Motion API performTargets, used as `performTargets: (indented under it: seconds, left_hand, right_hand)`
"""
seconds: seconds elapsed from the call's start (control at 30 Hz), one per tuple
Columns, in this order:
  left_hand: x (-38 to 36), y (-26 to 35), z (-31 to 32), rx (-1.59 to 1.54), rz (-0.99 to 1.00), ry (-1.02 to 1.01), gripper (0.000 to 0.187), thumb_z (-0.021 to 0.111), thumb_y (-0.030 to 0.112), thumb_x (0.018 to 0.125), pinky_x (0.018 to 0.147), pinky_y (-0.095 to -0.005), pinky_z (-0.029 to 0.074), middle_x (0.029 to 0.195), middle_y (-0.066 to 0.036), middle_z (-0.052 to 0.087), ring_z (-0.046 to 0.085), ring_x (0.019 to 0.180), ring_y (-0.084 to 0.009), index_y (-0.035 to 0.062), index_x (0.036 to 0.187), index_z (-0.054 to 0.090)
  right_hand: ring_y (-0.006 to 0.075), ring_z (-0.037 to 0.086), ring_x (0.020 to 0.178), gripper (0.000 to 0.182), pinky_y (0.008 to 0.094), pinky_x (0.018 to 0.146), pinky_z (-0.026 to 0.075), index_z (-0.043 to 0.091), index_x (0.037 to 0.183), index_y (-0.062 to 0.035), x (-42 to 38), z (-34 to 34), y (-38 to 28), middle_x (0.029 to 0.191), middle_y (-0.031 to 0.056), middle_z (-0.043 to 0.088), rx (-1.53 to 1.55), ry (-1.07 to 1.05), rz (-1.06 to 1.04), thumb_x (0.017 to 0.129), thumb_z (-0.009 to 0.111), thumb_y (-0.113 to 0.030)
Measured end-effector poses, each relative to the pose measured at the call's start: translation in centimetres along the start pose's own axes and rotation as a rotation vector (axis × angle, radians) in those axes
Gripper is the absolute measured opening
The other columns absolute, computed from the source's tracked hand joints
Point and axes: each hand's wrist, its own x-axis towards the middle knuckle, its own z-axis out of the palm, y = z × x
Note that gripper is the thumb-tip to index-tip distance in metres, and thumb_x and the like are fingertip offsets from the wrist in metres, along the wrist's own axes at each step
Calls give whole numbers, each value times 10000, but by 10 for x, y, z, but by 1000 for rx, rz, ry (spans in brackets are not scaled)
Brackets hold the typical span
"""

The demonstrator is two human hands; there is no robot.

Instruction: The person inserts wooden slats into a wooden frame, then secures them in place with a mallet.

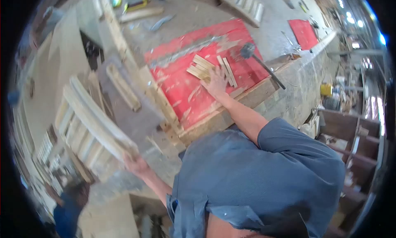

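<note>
My left hand is closed around the near end of a curved, slatted wooden frame, which looks like a chair back. The frame is tilted at the left, beside the bench, and is a little blurred. My right hand lies with its fingers spread over a small bunch of wooden strips on a worn red sheet. Beside those fingers, on the right, are a few more thin strips. A hammer with a dark head and handle rests at the sheet's right side.
A wooden rail runs along the bench's left side, with a short wooden piece beyond it. Another slatted frame lies at the back. A compartmented shelf stands at right. Part of another person shows at lower left.
</note>
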Motion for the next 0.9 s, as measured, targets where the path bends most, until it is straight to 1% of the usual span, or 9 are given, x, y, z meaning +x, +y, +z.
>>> performTargets:
  seconds: [0.1,0.17,0.2,0.33,0.43,0.6,0.7,0.8,0.9]
  left_hand:
    - [-17,6,-21,-279,-167,33,567,667,123,893,939,-361,514,1253,-124,621,618,1098,-269,-51,1401,484]
    - [-38,7,-26,-258,-163,-7,576,679,132,883,920,-357,519,1225,-108,637,632,1058,-267,-49,1396,491]
    - [-47,11,-26,-213,-176,-58,592,691,145,869,892,-359,526,1219,-118,635,637,1039,-259,-57,1389,493]
    - [-78,17,-2,-94,-185,-248,640,725,168,815,836,-370,546,1195,-146,636,654,982,-257,-74,1364,504]
    - [-111,24,54,16,-241,-319,633,727,152,764,809,-392,564,1149,-161,641,666,912,-274,-101,1311,529]
    - [-93,-27,80,234,-354,-415,763,732,135,695,871,-397,534,1146,-117,595,620,1033,-271,27,1377,408]
    - [-48,-69,85,470,-479,-551,739,754,119,666,833,-361,514,1127,-113,590,611,993,-245,17,1324,434]
    - [-53,-70,151,497,-566,-647,674,777,120,650,790,-333,501,1050,-102,599,605,936,-215,17,1243,474]
    - [-20,-81,181,869,-677,-827,657,793,129,656,761,-347,512,994,-105,616,619,860,-209,15,1226,486]
  right_hand:
    - [473,224,1485,903,734,1140,161,527,1421,-102,19,-28,46,1584,267,294,-93,121,73,692,807,-554]
    - [458,274,1469,860,750,1101,242,555,1383,-89,38,-54,61,1567,259,314,-107,-35,350,691,828,-521]
    - [450,388,1388,840,692,1069,349,568,1359,-82,42,-61,71,1480,244,402,-50,-35,380,686,844,-502]
    - [415,508,1220,763,566,973,468,529,1291,-94,62,-56,123,1264,189,508,65,70,398,688,850,-434]
    - [436,511,1215,733,574,958,480,470,1308,-120,80,-65,158,1277,204,502,76,41,408,711,829,-348]
    - [422,501,1250,759,559,982,488,404,1361,-182,114,-96,218,1303,193,484,1,-77,314,735,817,-301]
    - [410,574,1196,701,526,946,525,464,1344,-122,139,-101,268,1253,216,553,-39,-41,359,738,793,-246]
    - [392,692,997,420,458,858,577,631,1114,0,153,-88,321,1093,245,672,15,61,182,755,724,-199]
    - [425,660,1026,460,510,888,540,605,1141,-25,150,-85,331,1053,246,669,49,-8,129,743,712,-229]
